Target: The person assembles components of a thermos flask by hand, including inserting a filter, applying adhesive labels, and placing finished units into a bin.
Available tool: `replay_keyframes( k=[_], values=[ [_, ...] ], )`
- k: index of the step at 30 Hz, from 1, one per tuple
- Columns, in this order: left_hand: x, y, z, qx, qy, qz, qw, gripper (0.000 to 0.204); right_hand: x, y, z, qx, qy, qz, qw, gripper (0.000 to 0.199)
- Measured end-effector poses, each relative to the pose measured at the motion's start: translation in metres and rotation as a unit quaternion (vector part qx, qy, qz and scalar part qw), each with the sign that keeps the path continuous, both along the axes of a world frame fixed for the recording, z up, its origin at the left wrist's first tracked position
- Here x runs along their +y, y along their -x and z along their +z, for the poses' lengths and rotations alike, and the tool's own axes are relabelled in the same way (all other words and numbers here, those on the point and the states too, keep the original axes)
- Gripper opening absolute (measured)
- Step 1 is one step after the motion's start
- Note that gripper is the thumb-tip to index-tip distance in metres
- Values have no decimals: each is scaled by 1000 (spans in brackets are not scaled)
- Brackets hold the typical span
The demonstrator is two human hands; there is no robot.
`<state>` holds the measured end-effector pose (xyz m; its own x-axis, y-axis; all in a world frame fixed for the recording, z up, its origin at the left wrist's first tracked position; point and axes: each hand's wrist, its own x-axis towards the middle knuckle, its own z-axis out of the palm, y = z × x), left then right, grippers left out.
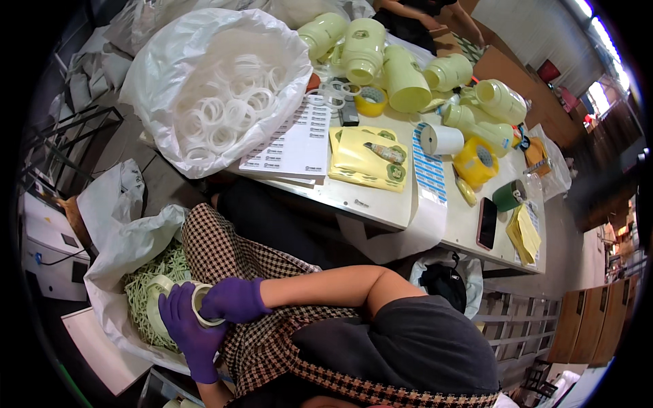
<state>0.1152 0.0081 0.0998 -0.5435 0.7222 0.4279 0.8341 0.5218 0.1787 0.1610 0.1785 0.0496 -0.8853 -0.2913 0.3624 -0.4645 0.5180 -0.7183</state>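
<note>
Over a bag of shredded filler sits a pale green bottle (157, 299), tilted on its side with its wide round mouth toward me. My left hand (187, 326), in a purple glove, is wrapped round it just below the mouth. My right hand (235, 300), gloved the same way, is closed at the mouth, its fingertips reaching into the opening. What those fingertips hold, if anything, is hidden inside. Green shredded paper (138, 302) fills the white bag (109, 272) under the bottle.
A table (367, 204) carries a big bag (146, 88) of translucent rings (238, 112), label sheets (292, 146), yellow printed sheets (367, 173), several pale green bottles (407, 81), tape rolls (476, 163) and a phone (486, 223). Another person's hand (430, 22) shows at the far side.
</note>
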Motion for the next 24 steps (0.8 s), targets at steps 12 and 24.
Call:
replay_keyframes(
  k=[12, 24],
  values=[
    [35, 16, 21, 89, -11, -125, 988, 67, 16, -18, 0, 127, 77, -145, 978, 10],
    [22, -10, -20, 131, 43, -346, 928, 26, 186, -198, 44, 165, -3, -249, 954, 28]
  ],
)
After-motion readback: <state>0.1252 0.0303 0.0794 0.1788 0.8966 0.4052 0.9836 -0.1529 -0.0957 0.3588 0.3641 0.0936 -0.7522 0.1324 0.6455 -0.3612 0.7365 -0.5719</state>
